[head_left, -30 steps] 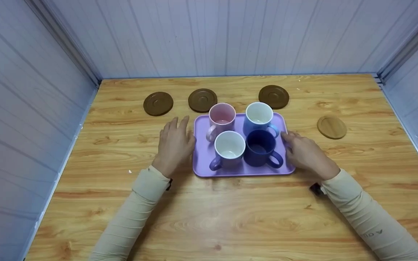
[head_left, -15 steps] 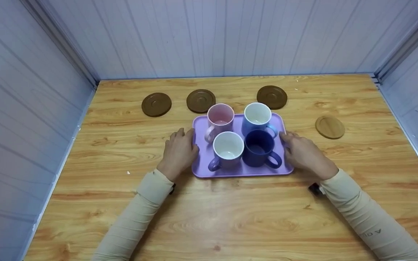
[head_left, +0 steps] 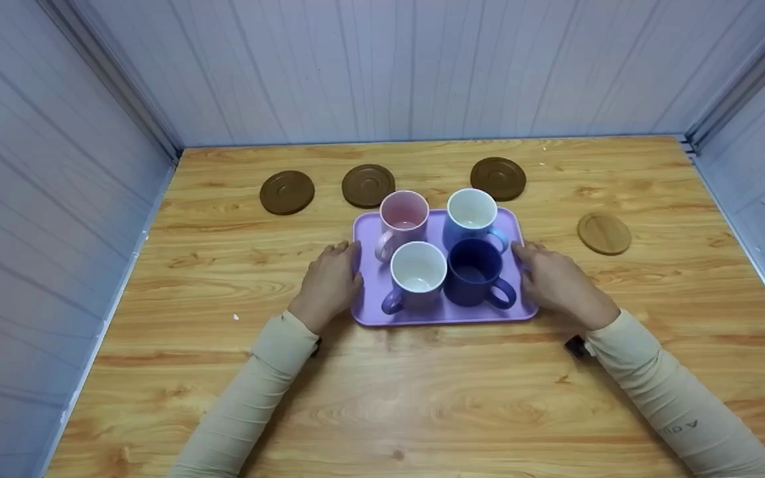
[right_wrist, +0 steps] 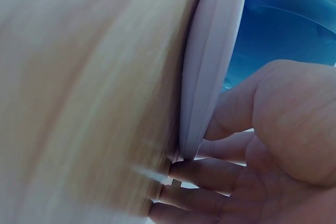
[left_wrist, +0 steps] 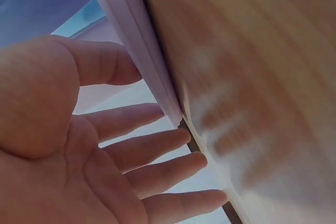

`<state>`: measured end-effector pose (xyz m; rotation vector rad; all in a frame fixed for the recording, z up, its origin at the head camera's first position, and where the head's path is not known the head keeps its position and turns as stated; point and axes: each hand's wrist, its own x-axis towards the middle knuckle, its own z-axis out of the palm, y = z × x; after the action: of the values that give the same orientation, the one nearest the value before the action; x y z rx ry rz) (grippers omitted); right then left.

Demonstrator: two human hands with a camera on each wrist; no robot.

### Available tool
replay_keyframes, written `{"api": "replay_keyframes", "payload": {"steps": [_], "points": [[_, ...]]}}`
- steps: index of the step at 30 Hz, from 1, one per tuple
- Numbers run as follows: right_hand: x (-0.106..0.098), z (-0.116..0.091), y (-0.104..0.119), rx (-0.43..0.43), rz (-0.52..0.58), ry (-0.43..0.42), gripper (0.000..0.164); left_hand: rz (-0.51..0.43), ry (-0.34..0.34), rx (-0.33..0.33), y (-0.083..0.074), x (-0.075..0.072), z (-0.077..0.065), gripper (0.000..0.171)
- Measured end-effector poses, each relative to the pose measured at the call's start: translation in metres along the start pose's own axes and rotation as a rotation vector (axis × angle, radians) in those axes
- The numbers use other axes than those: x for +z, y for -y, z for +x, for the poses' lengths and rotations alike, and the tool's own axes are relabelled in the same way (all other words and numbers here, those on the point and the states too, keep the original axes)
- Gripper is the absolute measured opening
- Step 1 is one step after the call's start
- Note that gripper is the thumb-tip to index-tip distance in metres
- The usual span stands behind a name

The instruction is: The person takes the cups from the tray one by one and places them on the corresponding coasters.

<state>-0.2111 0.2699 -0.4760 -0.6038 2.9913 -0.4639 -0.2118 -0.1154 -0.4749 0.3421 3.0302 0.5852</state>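
On the wooden table lies a lilac rectangular tray (head_left: 369, 285) carrying several mugs. At its back are a pink mug (head_left: 406, 235) and a light blue mug (head_left: 457, 232). In front stand a purple mug (head_left: 419, 302) with a white inside and a dark blue mug (head_left: 465, 289). My left hand (head_left: 329, 285) holds the tray's left edge; in the left wrist view the thumb (left_wrist: 110, 64) meets the rim and the fingers extend beside it. On the right edge, my right hand (head_left: 562, 285) grips the rim with its thumb (right_wrist: 236, 103) over it and fingers low by the table.
Three dark brown coasters lie behind the tray: one at left (head_left: 287, 192), a middle coaster (head_left: 368, 186) and a right coaster (head_left: 498, 178). A lighter wooden coaster (head_left: 604, 233) is on the right. Pale panel walls (head_left: 382, 73) enclose the table's back and sides.
My left hand has come down and back toward me onto the tray's left edge, its fingers drawing in. My right hand stays at the right edge. The tray and mugs have not visibly moved.
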Motion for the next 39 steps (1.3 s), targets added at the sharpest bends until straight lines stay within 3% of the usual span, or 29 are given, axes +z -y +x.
{"api": "replay_keyframes", "payload": {"steps": [6,15,29,34,39], "points": [[-0.003,-0.001,-0.003,0.019,0.007,0.012,0.056,-0.041,0.026,0.043,-0.001,-0.001,0.002,0.049],[-0.006,-0.001,-0.003,0.037,0.011,0.031,0.057,-0.067,0.061,0.019,-0.003,-0.001,0.003,0.052],[0.0,0.001,-0.002,0.037,0.024,0.029,0.057,-0.049,0.027,0.04,0.001,0.0,0.0,0.05],[-0.01,0.003,-0.006,0.06,0.093,0.025,0.053,-0.059,0.03,0.032,0.002,0.001,-0.001,0.049],[-0.033,-0.001,-0.021,0.097,0.111,-0.02,0.052,-0.062,0.033,0.037,0.001,0.003,-0.001,0.048]]}}
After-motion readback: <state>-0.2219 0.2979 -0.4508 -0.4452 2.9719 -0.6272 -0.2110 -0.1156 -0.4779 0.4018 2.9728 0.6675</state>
